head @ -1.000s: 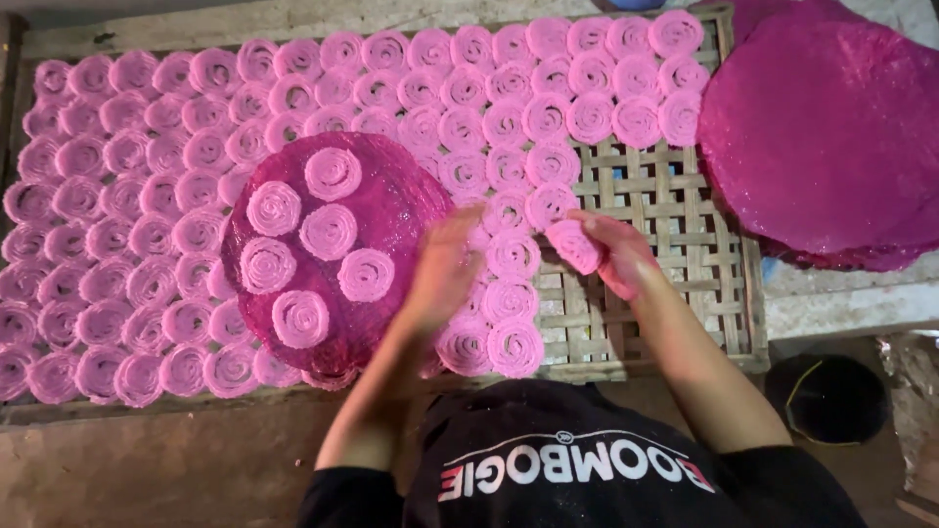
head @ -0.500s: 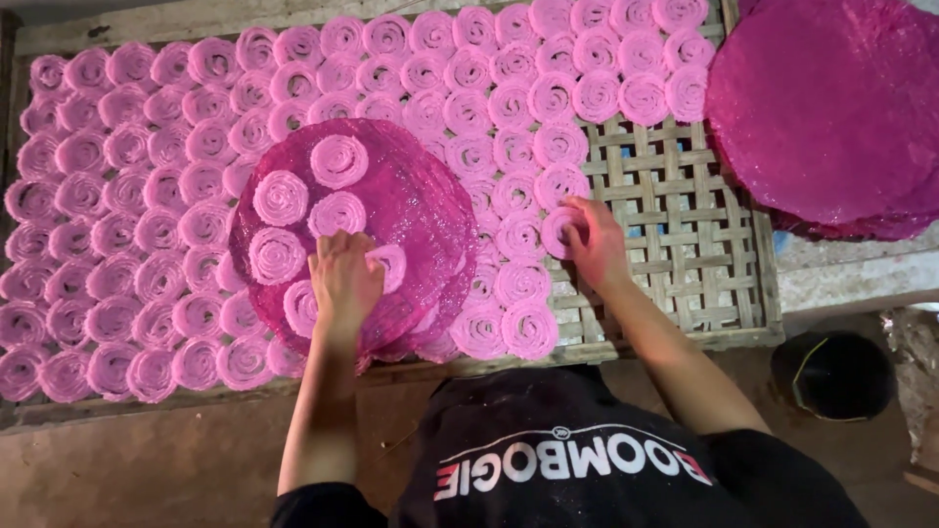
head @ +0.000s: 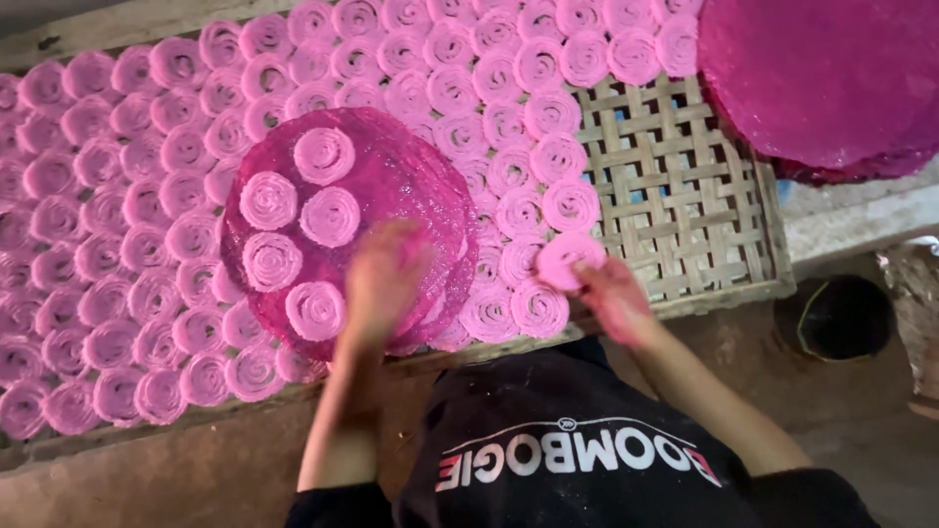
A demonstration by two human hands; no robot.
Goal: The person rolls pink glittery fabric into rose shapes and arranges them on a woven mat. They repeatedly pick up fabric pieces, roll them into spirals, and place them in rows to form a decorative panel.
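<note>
The woven bamboo tray [head: 685, 196] is almost full of pink spiral rolls [head: 127, 225], row after row. Only a bare patch at the right is left to fill. The left hand [head: 386, 279] lies flat on the big round pink sheet [head: 391, 171], which carries 5 rolls [head: 269, 200]. The right hand [head: 611, 298] pinches 1 pink roll [head: 567, 256] at the near right edge of the rows. A stack of flat pink sheets [head: 822, 78] waits far right.
</note>
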